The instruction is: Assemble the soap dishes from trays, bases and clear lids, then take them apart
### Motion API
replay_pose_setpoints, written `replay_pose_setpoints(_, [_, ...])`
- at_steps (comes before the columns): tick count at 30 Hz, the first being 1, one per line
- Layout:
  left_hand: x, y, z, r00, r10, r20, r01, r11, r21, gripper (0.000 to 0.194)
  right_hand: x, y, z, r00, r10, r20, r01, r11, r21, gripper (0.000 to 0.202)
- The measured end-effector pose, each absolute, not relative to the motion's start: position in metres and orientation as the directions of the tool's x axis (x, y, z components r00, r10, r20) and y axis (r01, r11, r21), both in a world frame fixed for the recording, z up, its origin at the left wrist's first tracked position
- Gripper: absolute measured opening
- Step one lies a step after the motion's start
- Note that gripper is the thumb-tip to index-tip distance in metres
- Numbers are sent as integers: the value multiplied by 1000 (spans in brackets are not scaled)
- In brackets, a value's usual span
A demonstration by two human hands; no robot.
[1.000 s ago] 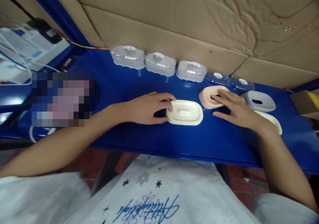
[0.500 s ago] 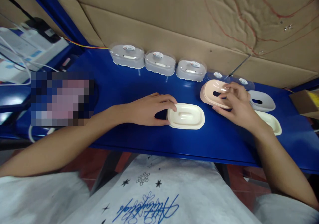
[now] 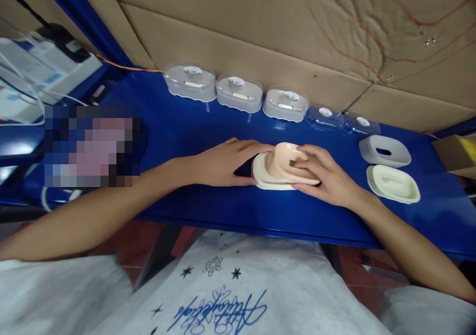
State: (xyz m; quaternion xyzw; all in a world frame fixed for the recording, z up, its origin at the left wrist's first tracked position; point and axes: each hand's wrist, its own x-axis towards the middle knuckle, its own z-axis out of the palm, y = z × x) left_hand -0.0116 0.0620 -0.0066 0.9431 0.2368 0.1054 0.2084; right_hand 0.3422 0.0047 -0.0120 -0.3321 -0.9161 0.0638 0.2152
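My right hand (image 3: 327, 176) grips a pink oval shell (image 3: 284, 164), tilted over a cream oval tray (image 3: 262, 170) on the blue table. The shell covers the tray's right part; whether the two touch all round is hidden. At the tray's left end, my left hand (image 3: 223, 164) holds the rim between thumb and fingers. To the right lie a second cream tray (image 3: 394, 183) and, behind it, a grey oval shell with a slot (image 3: 386, 151).
Along the back stand grey boxes with clear lids (image 3: 189, 84), (image 3: 239, 95), (image 3: 285, 105) and two clear lids (image 3: 324, 118), (image 3: 361, 124). A power strip (image 3: 70, 79) with cables is at the left, a cardboard box (image 3: 453, 156) at the right.
My right hand has carried the pink shell leftward from beside the grey shell to over the cream tray and tilted it. My left hand stays at the tray's left end.
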Motion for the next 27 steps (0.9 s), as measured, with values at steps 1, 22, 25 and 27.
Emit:
replay_pose_setpoints(1, [-11, 62, -6, 866, 490, 97, 405, -802, 438, 77, 342, 4, -12, -689, 636, 347, 582, 771, -258, 46])
replay_pose_setpoints(22, [-10, 61, -8, 866, 483, 130, 396, -821, 411, 74, 330, -2, -11, -676, 668, 312, 637, 742, -208, 61])
replay_pose_setpoints(25, [-10, 61, -9, 866, 479, 141, 389, -824, 411, 73, 329, -2, -11, -671, 679, 299, 649, 732, -206, 62])
replay_pose_setpoints(27, [-10, 61, -9, 866, 478, 147, 387, -826, 410, 71, 328, -2, -11, -664, 688, 293, 658, 724, -208, 62])
